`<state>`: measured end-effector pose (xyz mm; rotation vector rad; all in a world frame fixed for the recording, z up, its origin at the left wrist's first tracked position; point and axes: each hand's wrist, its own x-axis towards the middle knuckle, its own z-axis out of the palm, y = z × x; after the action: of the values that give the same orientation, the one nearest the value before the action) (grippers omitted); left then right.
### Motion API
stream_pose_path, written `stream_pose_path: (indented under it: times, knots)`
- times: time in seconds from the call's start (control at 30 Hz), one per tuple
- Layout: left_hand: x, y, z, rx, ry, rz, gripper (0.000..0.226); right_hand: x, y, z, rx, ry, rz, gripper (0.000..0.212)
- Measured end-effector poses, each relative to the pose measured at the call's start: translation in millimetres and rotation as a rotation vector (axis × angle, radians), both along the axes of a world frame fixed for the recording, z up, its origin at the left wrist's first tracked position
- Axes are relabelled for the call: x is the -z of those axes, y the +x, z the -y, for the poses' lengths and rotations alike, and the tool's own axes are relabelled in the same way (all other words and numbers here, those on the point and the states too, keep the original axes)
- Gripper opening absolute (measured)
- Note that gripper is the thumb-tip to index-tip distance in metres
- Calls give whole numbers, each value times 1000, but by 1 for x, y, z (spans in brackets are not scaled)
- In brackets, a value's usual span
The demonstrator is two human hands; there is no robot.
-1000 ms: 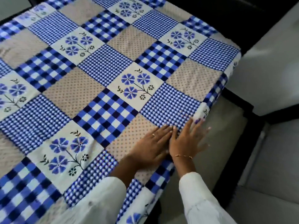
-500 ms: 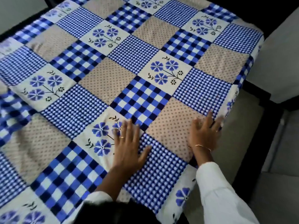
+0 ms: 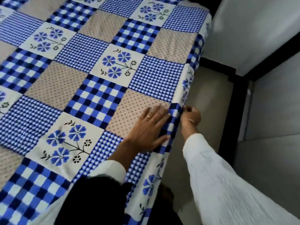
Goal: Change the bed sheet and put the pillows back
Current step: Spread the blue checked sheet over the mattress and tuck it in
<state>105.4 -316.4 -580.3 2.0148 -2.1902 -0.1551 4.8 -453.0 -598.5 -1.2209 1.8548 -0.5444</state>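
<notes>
A patchwork bed sheet of blue checks, beige dotted squares and blue flower panels covers the bed. My left hand lies flat on it, fingers spread, close to the bed's right edge. My right hand is over that edge, fingers curled on the hanging border of the sheet. No pillow is in view.
A narrow strip of beige floor runs along the bed's right side. Beyond it stand a dark frame and grey panels. A white wall rises at the upper right. My foot shows by the bed edge.
My left hand slid right across the sheet to the bed's edge. My right hand moved off the top surface, down over the side, and closed on the hanging border.
</notes>
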Motion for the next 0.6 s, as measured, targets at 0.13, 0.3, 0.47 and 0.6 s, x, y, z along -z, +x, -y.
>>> stream_pose_path:
  times: [0.13, 0.3, 0.47, 0.6]
  knots:
    - [2, -21, 24, -53, 71, 85, 76, 7, -50, -5, 67, 142, -111, 28]
    - [4, -28, 27, -55, 35, 110, 65, 19, -78, -34, -48, 314, 109, 30]
    - [5, -26, 26, -54, 10, 43, 59, 20, -25, -61, -181, 183, 202, 33]
    - [1, -28, 23, -23, 19, 42, 65, 23, -29, -65, -77, 84, 56, 27]
